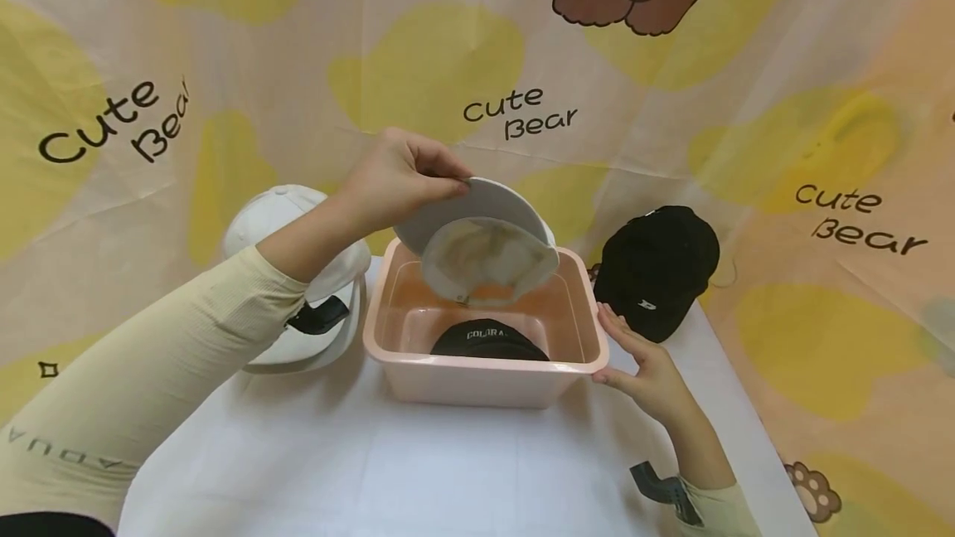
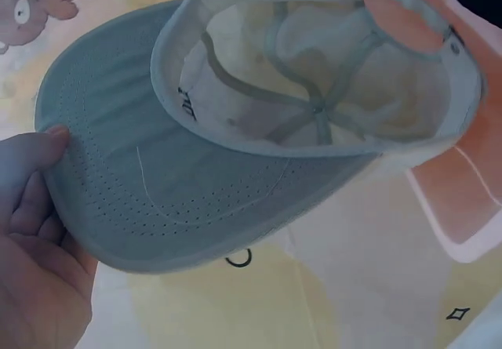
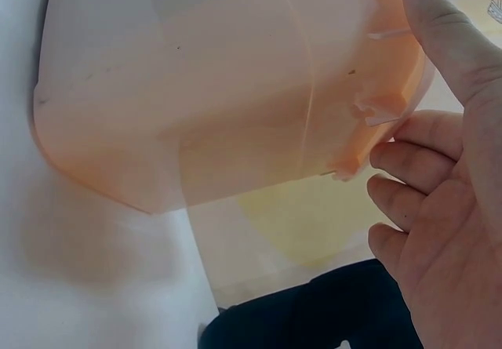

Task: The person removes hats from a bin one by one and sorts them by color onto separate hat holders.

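Note:
My left hand (image 1: 395,181) pinches the brim edge of a pale grey-white baseball cap (image 1: 488,201) between thumb and fingers. Crown hanging down, the cap is tilted over a pink plastic basin (image 1: 462,384); in the left wrist view the inside of the cap (image 2: 314,74) shows its seams and back strap. At the basin's right end, my right hand (image 1: 652,375) holds the rim, thumb toward the near corner and fingers along the side. The right wrist view has the thumb on the rim and the other fingers bent below it. Inside the basin lies a black cap (image 1: 488,338) with pale lettering.
White caps (image 1: 279,218) sit stacked left of the basin, partly behind my left forearm. A black cap (image 1: 664,263) lies to the right, close to my right fingers. The white table (image 1: 448,471) ends at a patterned cloth (image 1: 418,65) behind and at right.

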